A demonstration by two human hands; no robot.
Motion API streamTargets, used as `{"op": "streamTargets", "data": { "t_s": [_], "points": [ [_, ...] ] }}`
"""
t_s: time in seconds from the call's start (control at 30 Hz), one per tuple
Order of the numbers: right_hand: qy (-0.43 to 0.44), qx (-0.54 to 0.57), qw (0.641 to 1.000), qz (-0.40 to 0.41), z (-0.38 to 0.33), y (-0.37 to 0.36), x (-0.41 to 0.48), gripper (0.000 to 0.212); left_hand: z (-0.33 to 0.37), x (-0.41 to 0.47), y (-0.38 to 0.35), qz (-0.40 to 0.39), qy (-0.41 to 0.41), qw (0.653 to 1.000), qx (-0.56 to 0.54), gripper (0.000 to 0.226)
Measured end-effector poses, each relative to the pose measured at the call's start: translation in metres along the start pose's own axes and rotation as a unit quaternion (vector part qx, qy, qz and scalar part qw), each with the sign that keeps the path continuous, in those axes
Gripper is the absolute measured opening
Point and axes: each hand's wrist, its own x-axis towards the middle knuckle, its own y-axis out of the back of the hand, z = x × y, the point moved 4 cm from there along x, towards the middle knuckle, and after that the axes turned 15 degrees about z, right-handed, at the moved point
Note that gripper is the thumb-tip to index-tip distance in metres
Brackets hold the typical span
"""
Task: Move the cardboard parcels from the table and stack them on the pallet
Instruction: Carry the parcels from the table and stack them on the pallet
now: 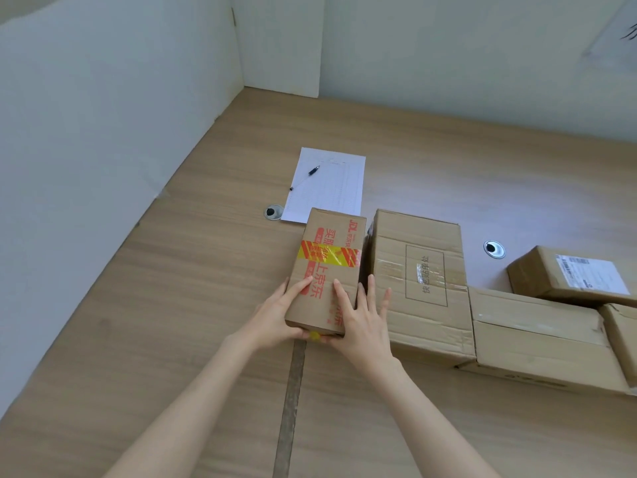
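Soft even daylight, mild glare, wide-angle distortion

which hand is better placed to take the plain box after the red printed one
Right. The right hand lies at the red-printed parcel's right edge, fingers stretched next to the plain box. The left hand grips the parcel's opposite near corner, farther away.
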Motion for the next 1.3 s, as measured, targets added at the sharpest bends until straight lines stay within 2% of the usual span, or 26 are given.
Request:
{"op": "streamTargets", "data": {
  "t_s": [0.17, 0.3, 0.57, 0.77, 1.03, 1.3],
  "points": [
    [-0.016, 0.065, 0.998, 0.005, -0.006, 0.031, 0.015, 0.108, 0.021, -0.001, 0.035, 0.035, -0.018, 0.999, 0.016, 0.099],
    [-0.044, 0.158, 0.986, 0.012, -0.007, 0.07, 0.033, 0.107, 0.051, 0.003, 0.073, 0.056, -0.038, 0.997, 0.022, 0.094],
    [-0.021, 0.29, 0.95, 0.112, 0.002, 0.185, 0.06, 0.095, 0.142, 0.002, 0.155, 0.134, -0.114, 0.984, 0.042, 0.083],
    [-0.014, 0.345, 0.923, 0.173, 0.022, 0.269, 0.045, 0.079, 0.214, -0.012, 0.185, 0.172, -0.177, 0.969, 0.029, 0.083],
    [-0.047, 0.335, 0.905, 0.258, 0.079, 0.352, -0.003, 0.073, 0.315, -0.025, 0.171, 0.174, -0.254, 0.951, 0.031, 0.089],
    [-0.103, 0.302, 0.898, 0.301, 0.188, 0.401, -0.09, 0.08, 0.431, -0.049, 0.089, 0.132, -0.322, 0.937, 0.035, 0.085]
  ]
}}
